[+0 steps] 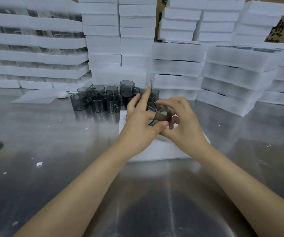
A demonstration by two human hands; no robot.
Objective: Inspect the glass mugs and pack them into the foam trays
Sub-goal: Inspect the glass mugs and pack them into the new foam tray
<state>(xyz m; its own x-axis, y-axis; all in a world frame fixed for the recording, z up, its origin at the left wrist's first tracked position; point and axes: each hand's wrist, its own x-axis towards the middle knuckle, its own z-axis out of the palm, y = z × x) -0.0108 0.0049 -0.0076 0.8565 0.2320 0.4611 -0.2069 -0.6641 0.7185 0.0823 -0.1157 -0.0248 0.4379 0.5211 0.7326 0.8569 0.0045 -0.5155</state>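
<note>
A smoky grey glass mug lies tilted on its side between my two hands, above a white foam tray on the steel table. My left hand pinches its rim, one finger inside the glass and the thumb outside, while two fingers point up. My right hand curls round the mug's bottom end. Several more grey mugs stand in a cluster just behind, one of them stacked on top of the others.
Tall stacks of white foam trays wall in the back and right; the left stacks hold glassware. A thin foam sheet and a white egg-shaped object lie at back left. Foam crumbs dot the table.
</note>
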